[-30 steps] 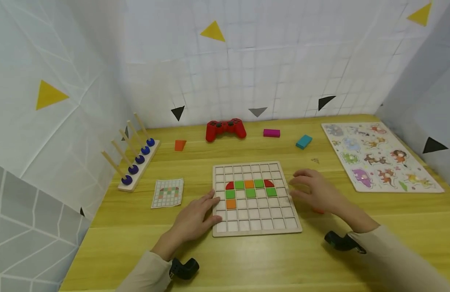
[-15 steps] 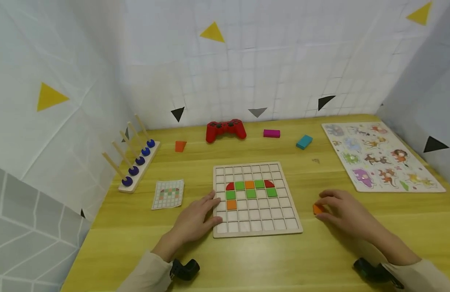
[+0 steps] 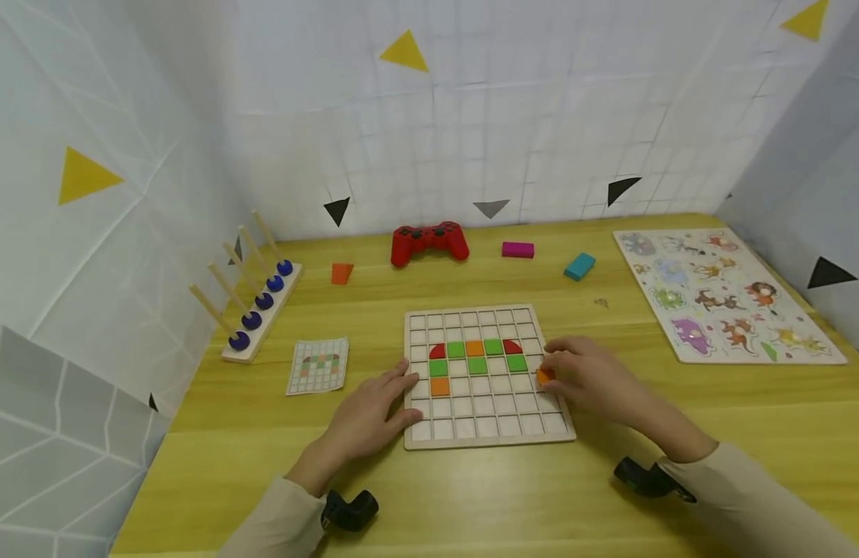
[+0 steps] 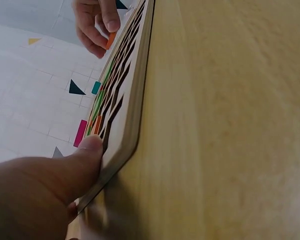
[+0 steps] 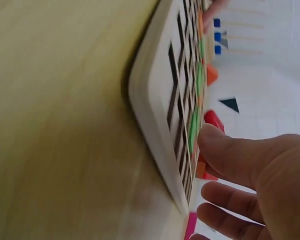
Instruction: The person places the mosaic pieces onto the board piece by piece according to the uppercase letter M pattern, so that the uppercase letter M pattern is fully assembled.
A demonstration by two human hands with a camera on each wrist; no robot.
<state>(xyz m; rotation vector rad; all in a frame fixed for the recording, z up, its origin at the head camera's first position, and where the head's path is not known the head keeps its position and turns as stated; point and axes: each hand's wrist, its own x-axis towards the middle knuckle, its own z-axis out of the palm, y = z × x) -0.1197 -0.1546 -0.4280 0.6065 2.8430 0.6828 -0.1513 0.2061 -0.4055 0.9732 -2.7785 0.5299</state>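
A wooden grid board [image 3: 471, 426] lies mid-table. Green, orange and red tiles fill part of it, among them a green tile [image 3: 477, 365] and a red curved tile [image 3: 511, 347]. My left hand [image 3: 366, 415] rests along the board's left edge, its thumb [image 4: 85, 157] on the rim in the left wrist view. Over the right edge, my right hand [image 3: 596, 380] pinches an orange square tile [image 3: 544, 377] between thumb and fingers. The left wrist view shows that orange tile [image 4: 110, 40] held above the surface. In the right wrist view the thumb [image 5: 230, 152] partly hides it.
A paper pattern card [image 3: 317, 366] lies left of the board. Behind are a peg stand [image 3: 269, 318], an orange block [image 3: 341, 273], a red game controller [image 3: 429, 243], a magenta block [image 3: 517, 249] and a teal block [image 3: 579, 266]. An animal puzzle [image 3: 729, 298] lies right.
My right hand went right to the orange tile on the table, took hold of it and came back left to the board's right side. The left hand stayed on the board.
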